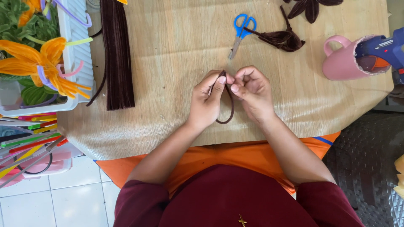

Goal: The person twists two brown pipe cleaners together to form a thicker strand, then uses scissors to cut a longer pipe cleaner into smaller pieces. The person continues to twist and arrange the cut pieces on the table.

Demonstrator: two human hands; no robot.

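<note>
Fuzzy dark-brown pipe cleaner (230, 110), thin and flexible, is bent into a narrow loop whose two ends meet at the far end between both hands. The left hand (206, 98) and right hand (252, 90) are each closed in a pinch on those ends, touching one another, while the rounded bend hangs toward the near edge of the pale wood-grain worktop (176, 46), long axis running far to near. Farther off lie blue-handled scissors (240, 33), a flat bundle of brown stems (118, 59) at left, and a pink mug (343, 61) at right.
</note>
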